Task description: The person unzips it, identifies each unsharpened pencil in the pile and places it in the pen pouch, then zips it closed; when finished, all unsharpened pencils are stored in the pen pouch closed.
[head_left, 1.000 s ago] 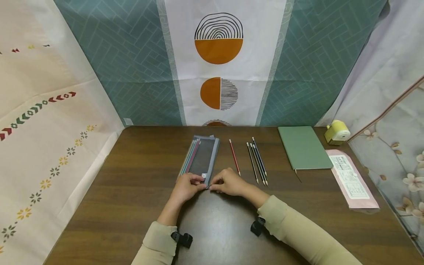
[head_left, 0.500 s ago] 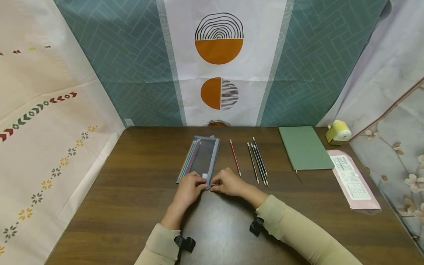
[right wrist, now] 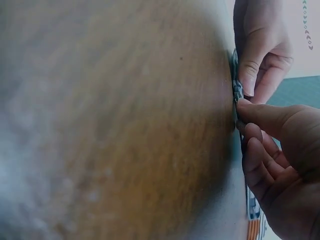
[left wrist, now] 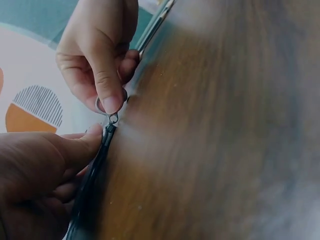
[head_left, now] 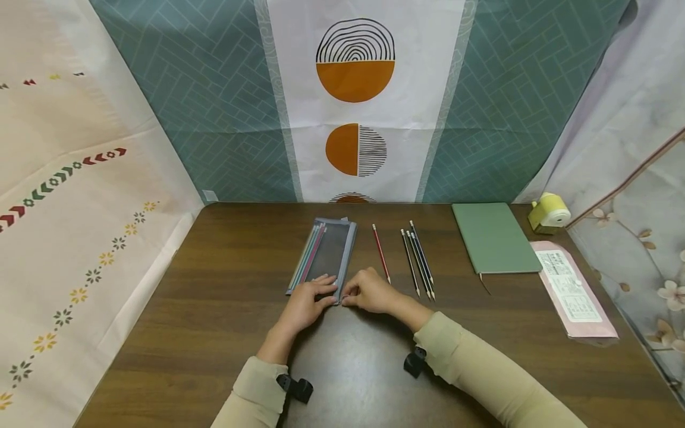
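A grey mesh pencil case (head_left: 333,252) lies on the table, with several coloured pencils (head_left: 311,254) inside along its left side. Its zipper (head_left: 348,245) runs down the right edge. At the near right corner my left hand (head_left: 304,306) holds the case, thumb by the near edge and other fingers spread over the top. My right hand (head_left: 373,292) pinches a ring-shaped zipper pull (left wrist: 98,105) between thumb and fingers, close to the left thumb. In the right wrist view the two hands almost meet, and the right fingers hide most of the pull.
Right of the case lie a red pencil (head_left: 381,252) and several dark pencils (head_left: 423,261). Farther right are a green notebook (head_left: 497,238), a pink packet (head_left: 574,291) and a yellow pencil sharpener (head_left: 549,213). Cloth hangings border the brown wooden table (head_left: 214,285).
The left hand's fingers have straightened and spread a little over the case's corner. My right hand keeps its pinch on the zipper pull, nearly in the same spot.
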Demonstrator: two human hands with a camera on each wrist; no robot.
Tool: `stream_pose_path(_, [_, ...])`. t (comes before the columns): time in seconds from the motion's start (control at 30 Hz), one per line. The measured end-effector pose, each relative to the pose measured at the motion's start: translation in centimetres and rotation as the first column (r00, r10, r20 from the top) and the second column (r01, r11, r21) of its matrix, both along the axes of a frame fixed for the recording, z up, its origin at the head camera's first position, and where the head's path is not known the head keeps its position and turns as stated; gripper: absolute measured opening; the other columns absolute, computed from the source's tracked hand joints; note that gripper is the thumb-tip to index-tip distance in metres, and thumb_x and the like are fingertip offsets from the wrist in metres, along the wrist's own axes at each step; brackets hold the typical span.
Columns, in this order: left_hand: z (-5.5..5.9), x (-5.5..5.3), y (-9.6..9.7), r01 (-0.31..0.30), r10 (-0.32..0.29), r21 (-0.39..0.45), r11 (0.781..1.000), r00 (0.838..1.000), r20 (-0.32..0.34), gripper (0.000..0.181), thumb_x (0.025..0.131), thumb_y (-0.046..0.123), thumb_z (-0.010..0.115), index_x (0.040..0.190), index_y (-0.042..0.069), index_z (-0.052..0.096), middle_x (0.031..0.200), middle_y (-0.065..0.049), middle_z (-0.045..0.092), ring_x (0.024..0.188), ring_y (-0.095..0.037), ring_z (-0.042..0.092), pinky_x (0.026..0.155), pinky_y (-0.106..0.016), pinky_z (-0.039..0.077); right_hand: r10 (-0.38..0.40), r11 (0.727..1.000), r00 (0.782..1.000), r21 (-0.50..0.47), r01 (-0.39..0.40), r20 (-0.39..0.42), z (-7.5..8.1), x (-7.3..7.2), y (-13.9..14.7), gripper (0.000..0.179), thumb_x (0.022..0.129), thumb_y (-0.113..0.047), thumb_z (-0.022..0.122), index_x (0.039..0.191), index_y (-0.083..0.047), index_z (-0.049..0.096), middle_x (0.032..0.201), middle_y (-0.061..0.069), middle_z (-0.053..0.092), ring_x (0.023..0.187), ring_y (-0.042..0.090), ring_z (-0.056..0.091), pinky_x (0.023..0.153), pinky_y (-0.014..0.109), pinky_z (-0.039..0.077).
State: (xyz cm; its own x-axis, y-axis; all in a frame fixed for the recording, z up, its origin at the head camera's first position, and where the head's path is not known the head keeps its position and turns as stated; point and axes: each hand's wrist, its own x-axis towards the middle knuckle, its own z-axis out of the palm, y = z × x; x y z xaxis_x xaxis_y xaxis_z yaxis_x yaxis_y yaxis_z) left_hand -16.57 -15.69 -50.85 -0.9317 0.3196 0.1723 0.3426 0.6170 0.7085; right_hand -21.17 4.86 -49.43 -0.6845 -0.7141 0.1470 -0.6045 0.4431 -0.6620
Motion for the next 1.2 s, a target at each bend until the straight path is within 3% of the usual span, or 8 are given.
stream_pose_path(0.23, [0.7, -0.1, 0.2, -0.036, 0.037, -0.016, 0.999, 0.997, 0.063, 0.031, 0.085, 0.006, 0.080, 0.114, -0.002, 0.075, 0.131, -0.011, 0.066, 0.131, -0.032, 0.055, 0.108, -0.050, 0.042, -0.045, 0.999, 0.999, -0.002, 0.045, -0.023, 0.2, 0.0, -0.3, 0.006, 0.081, -0.009, 0.085, 0.077, -0.009, 0.080, 0.068, -0.005, 0.072, 0.059, -0.003, 0.056, 0.055, 0.018, 0.047])
stream_pose_path(0.5, [0.8, 0.0, 0.2, -0.055, 0.056, -0.016, 0.998, 0.996, 0.073, 0.031, 0.083, 0.007, 0.081, 0.112, -0.002, 0.075, 0.130, -0.011, 0.066, 0.131, -0.030, 0.056, 0.109, -0.049, 0.041, -0.115, 0.992, 0.990, -0.060, 0.110, -0.078, -0.2, -1.1, -0.2, 0.005, 0.080, -0.009, 0.086, 0.079, -0.007, 0.081, 0.070, -0.002, 0.074, 0.058, -0.002, 0.056, 0.057, 0.018, 0.046])
stream_pose_path(0.9, [1.0, 0.9, 0.5, -0.059, 0.062, -0.034, 0.998, 0.992, 0.113, 0.036, 0.084, 0.013, 0.083, 0.116, -0.001, 0.074, 0.136, -0.010, 0.063, 0.136, -0.030, 0.050, 0.111, -0.052, 0.038, -0.200, 0.978, 0.979, -0.073, 0.197, -0.032, -0.4, -2.3, 0.2, 0.007, 0.080, -0.010, 0.086, 0.076, -0.008, 0.080, 0.071, -0.002, 0.074, 0.057, 0.000, 0.056, 0.057, 0.020, 0.045])
stream_pose_path(1.07, [1.0, 0.9, 0.7, -0.084, 0.086, -0.045, 0.995, 0.995, 0.051, 0.031, 0.087, 0.020, 0.081, 0.111, 0.000, 0.077, 0.125, -0.011, 0.070, 0.126, -0.030, 0.060, 0.105, -0.050, 0.045, -0.135, 0.988, 0.990, -0.072, 0.137, 0.034, -0.6, -2.1, 0.5, 0.006, 0.082, -0.008, 0.084, 0.078, -0.006, 0.079, 0.068, -0.003, 0.072, 0.053, -0.002, 0.055, 0.051, 0.020, 0.047])
stream_pose_path(1.2, [0.7, 0.6, 1.1, -0.053, 0.053, -0.028, 0.998, 0.999, -0.011, 0.036, 0.089, 0.018, 0.078, 0.119, -0.002, 0.073, 0.130, -0.015, 0.067, 0.128, -0.034, 0.057, 0.107, -0.052, 0.043, -0.090, 0.991, 0.992, -0.094, 0.098, 0.092, -0.4, -1.9, 0.8, 0.005, 0.084, -0.005, 0.082, 0.080, -0.003, 0.078, 0.065, 0.000, 0.070, 0.048, 0.000, 0.056, 0.049, 0.021, 0.049])
